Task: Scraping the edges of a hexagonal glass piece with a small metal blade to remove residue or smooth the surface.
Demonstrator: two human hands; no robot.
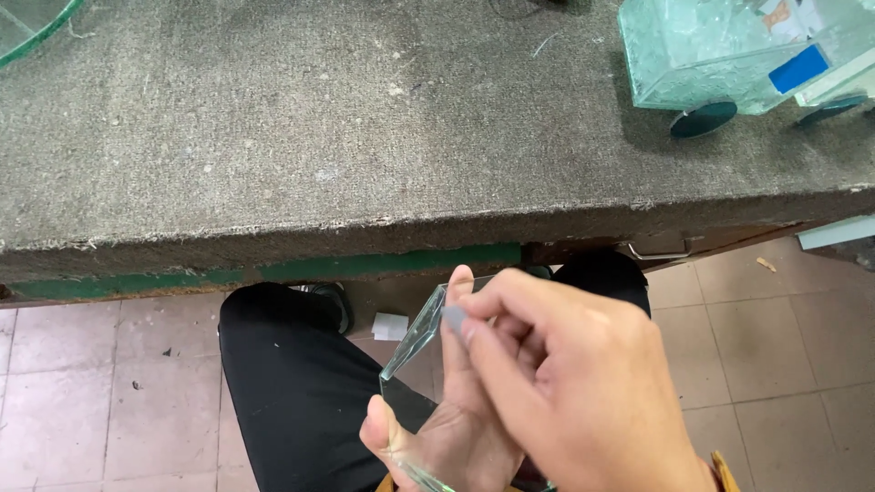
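**Glass Pane Held Low Between Both Hands, Below the Bench Edge**

A small clear glass pane point(415, 342), greenish along its cut edge, stood tilted on edge above the person's lap, in front of a knee in black trousers point(292, 383). The left hand point(447, 428) cradled it from beneath: the thumb lay against the lower corner near the bottom of the view, and one finger ran up behind the pane to its top edge. That hand was partly curled around the glass, not fully closed. The right hand point(565, 383) lay over the left from the right side, its fingers bent in a loose fist, and pinched a small pale grey piece point(453, 317) between thumb and forefinger, right against the upper edge of the pane. What the grey piece was could not be made out.

Above the hands ran the bench point(365, 128), covered in worn grey-brown felt, with a green painted strip point(383, 266) under its front lip. At the far right corner of the bench sat a boxlike glass model point(702, 55) on dark round discs like wheels, carrying a blue rectangular label point(798, 69) on its side and a small orange-and-white tag point(777, 15) on top. A curved piece of glass point(27, 27) showed at the top left corner. A white scrap of paper point(390, 325) lay on the tiled floor point(766, 346) beneath.
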